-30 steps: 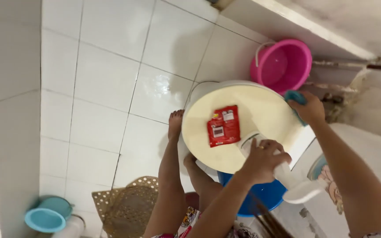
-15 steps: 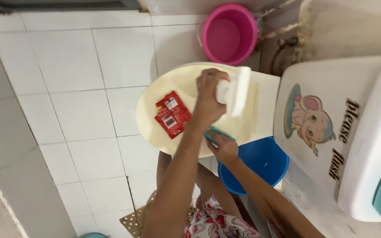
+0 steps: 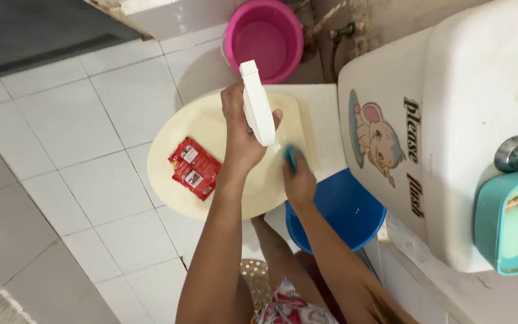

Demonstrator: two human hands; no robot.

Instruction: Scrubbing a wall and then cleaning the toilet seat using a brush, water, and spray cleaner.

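Note:
My left hand [image 3: 239, 135] grips a white spray bottle [image 3: 257, 108] and holds it over the closed cream toilet lid [image 3: 172, 135]. Just to its right, my right hand [image 3: 301, 183] presses a small teal scrubber [image 3: 290, 157] onto the lid near the hinge end. A red sachet [image 3: 194, 168] lies flat on the lid, to the left of my left wrist. Both arms reach in from the bottom of the view.
The white cistern [image 3: 469, 90], with a cartoon sticker and a chrome flush button [image 3: 515, 153], fills the right side. A teal soap dish [image 3: 511, 222] sits on it. A pink bucket [image 3: 263, 39] stands beyond the lid and a blue bucket [image 3: 343, 210] beside it. White floor tiles lie to the left.
The view has swung round over the toilet. My left hand has turned the spray bottle more upright over the lid. My right hand stays on the lid with the scrubber.

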